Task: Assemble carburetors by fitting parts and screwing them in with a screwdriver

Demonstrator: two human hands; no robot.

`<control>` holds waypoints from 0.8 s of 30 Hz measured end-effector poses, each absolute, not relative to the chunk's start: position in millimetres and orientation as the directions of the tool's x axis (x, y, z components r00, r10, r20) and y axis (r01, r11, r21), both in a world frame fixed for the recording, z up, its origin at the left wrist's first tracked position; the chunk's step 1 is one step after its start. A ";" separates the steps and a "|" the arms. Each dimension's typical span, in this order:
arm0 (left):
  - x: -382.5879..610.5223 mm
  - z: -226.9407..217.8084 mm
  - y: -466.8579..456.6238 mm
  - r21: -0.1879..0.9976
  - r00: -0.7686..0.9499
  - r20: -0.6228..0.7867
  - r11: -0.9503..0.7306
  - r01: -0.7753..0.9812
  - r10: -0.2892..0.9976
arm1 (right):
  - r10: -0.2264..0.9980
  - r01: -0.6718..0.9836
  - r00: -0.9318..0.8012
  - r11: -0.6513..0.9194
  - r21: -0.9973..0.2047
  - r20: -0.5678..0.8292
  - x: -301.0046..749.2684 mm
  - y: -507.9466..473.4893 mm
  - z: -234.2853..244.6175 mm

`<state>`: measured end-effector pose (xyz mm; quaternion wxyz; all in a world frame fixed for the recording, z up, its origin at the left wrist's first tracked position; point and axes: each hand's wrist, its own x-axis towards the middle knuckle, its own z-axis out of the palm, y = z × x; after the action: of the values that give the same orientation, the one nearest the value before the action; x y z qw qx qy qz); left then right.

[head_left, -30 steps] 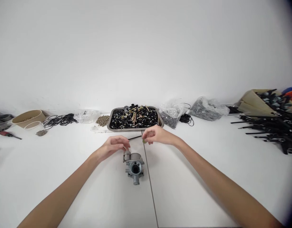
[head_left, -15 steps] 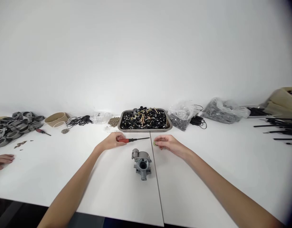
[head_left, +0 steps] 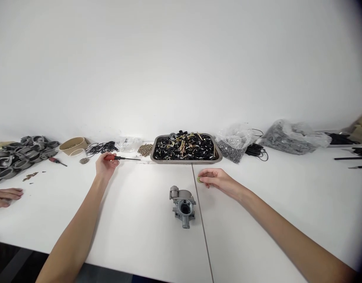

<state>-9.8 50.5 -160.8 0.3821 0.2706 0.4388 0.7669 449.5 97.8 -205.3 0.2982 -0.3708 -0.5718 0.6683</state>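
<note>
My left hand (head_left: 106, 165) is closed around the red handle of a screwdriver (head_left: 113, 157), whose dark shaft points right across the back of the table. Between the thumb and fingers of my right hand (head_left: 214, 179) is a small yellow-green round piece (head_left: 199, 179); its exact kind is too small to tell. A grey metal carburetor (head_left: 184, 207) stands on the white table, nearer to me and between the two hands, touched by neither. Its round bore faces me.
A metal tray (head_left: 187, 161) heaped with black and brass parts sits at the back, beside a pile of brass pieces (head_left: 145, 149). Bags of small parts (head_left: 232, 149) lie right of it. Grey castings (head_left: 28, 155), another screwdriver (head_left: 57, 161) and another person's hand (head_left: 6, 197) are at left.
My left hand has moved left and back with the screwdriver, toward the black rings. My right hand still pinches the round piece. The whole view has shifted slightly.
</note>
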 end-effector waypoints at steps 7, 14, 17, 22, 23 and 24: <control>-31.8 -181.9 54.2 0.822 -0.719 -0.076 -0.366 -0.437 0.690 | 0.832 0.042 -0.529 -0.171 -0.984 -0.167 449.3 92.9 -200.2; -30.1 -185.9 54.4 0.823 -0.722 -0.116 -0.341 -0.454 0.682 | 0.835 0.045 -0.525 -0.165 -0.985 -0.163 449.8 92.4 -200.7; -28.0 -184.2 53.8 0.831 -0.716 -0.108 -0.332 -0.446 0.690 | 0.832 0.035 -0.532 -0.168 -0.985 -0.161 450.4 94.1 -203.3; -26.7 -183.5 54.2 0.846 -0.702 -0.095 -0.314 -0.430 0.706 | 0.836 0.024 -0.526 -0.171 -0.985 -0.157 450.8 95.7 -204.8; -27.0 -183.8 54.4 0.849 -0.697 -0.094 -0.309 -0.429 0.710 | 0.838 0.025 -0.524 -0.166 -0.986 -0.155 450.5 95.5 -204.8; -27.5 -184.1 54.5 0.851 -0.692 -0.092 -0.305 -0.428 0.716 | 0.840 0.028 -0.522 -0.160 -0.987 -0.151 450.2 95.2 -204.8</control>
<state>-27.5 54.5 -184.1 0.3606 0.1543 0.4664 0.7928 450.2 95.2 -204.8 0.3075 -0.3801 -0.5706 0.6598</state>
